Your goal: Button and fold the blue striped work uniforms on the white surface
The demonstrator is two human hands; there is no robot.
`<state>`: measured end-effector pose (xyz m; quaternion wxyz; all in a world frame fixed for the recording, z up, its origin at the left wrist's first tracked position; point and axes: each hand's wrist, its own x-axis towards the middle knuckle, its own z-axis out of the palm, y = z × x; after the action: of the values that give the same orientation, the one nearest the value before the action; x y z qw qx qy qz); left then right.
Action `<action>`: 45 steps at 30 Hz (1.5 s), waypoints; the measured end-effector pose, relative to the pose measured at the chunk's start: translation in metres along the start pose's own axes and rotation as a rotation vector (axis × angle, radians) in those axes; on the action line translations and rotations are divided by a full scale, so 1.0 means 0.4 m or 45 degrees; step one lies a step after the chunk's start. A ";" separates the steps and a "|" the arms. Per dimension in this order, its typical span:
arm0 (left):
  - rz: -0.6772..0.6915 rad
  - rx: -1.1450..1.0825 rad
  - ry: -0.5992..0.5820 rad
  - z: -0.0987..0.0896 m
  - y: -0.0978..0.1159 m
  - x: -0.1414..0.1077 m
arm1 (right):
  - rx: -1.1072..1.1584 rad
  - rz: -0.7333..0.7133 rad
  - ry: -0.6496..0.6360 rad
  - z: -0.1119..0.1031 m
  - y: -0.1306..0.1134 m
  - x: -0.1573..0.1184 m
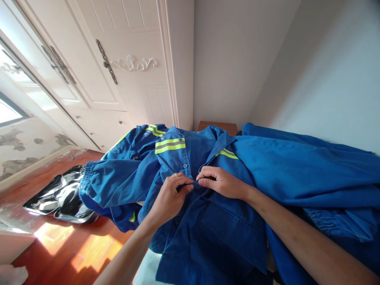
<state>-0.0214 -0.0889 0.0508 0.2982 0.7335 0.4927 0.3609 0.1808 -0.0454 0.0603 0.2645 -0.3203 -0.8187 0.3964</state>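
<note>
A blue work jacket [234, 227] with yellow and grey reflective strips lies spread out in front of me, its collar pointing away. My left hand [172, 194], a ring on one finger, pinches the front edge of the jacket at mid-chest. Close against it, my right hand [219, 181] pinches the opposite front edge between thumb and fingers. The fingertips almost meet over the fabric, and whether a button sits between them is hidden. Just above the left fingers, a button [185, 166] shows on the placket. One sleeve [118, 180] with a gathered cuff stretches left.
More blue garments [139, 136] with reflective strips lie behind and to the right. A white wardrobe [133, 99] stands at the back left. On the wooden floor [56, 249] rests an open black suitcase [63, 194]. A brown wooden top [218, 126] shows by the wall.
</note>
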 end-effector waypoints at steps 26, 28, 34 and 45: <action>-0.001 -0.088 0.048 0.020 -0.005 -0.005 | -0.022 0.102 0.107 0.017 0.011 0.003; -0.039 -0.118 0.035 0.018 -0.004 -0.002 | -0.018 0.103 0.116 0.018 0.009 0.003; -0.162 -0.164 -0.001 0.014 -0.004 0.003 | -0.067 0.006 0.169 0.022 0.002 0.002; -0.303 -0.265 -0.031 0.010 -0.005 0.009 | -0.485 -0.244 0.298 0.036 0.011 -0.001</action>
<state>-0.0184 -0.0851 0.0478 0.4192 0.6395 0.5324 0.3630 0.1726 -0.0503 0.0488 0.3289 -0.3291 -0.8691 0.1681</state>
